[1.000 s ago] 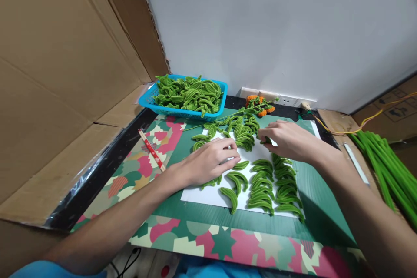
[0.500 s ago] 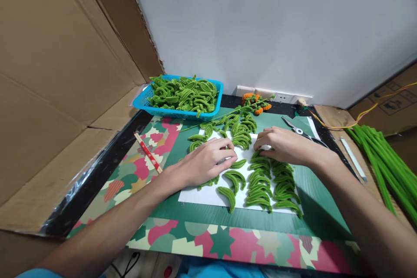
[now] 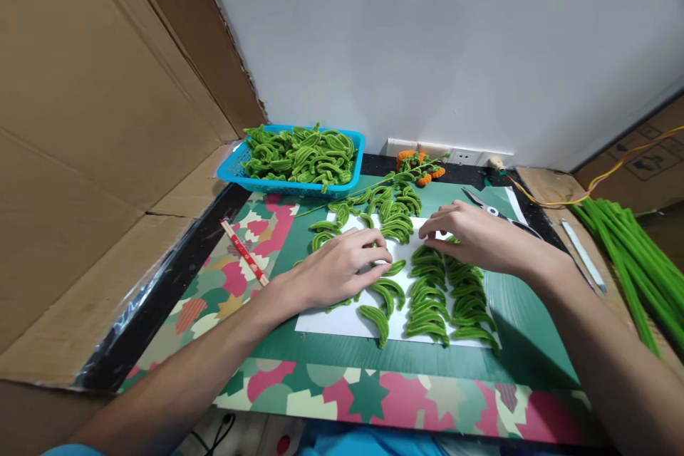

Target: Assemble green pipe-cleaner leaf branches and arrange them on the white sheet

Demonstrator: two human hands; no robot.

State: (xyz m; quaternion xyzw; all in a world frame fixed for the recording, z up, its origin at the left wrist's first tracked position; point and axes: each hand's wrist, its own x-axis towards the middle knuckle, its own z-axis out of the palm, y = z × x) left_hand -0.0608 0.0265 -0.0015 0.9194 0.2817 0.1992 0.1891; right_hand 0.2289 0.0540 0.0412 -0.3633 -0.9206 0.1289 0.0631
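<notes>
My left hand rests over the left part of a white sheet, fingers curled and thumb drawn close to the index finger. Whatever lies between its fingertips is hidden; a curved green fuzzy leaf piece lies right beside them. My right hand hovers just above the top of a column of overlapping green leaf pieces, its thumb and index finger apart with nothing visible between them. A second column of leaf pieces runs alongside to the right. Loose leaf pieces lie scattered below my left hand.
A blue basket heaped with green pieces stands at the back left. Behind the sheet are more leaf pieces and an orange flower stem. Scissors, green fuzzy stems and a chopstick packet lie around.
My right hand has risen slightly off the top of the leaf column, and its thumb and index finger show a gap. My left hand has barely moved. The view has shifted slightly.
</notes>
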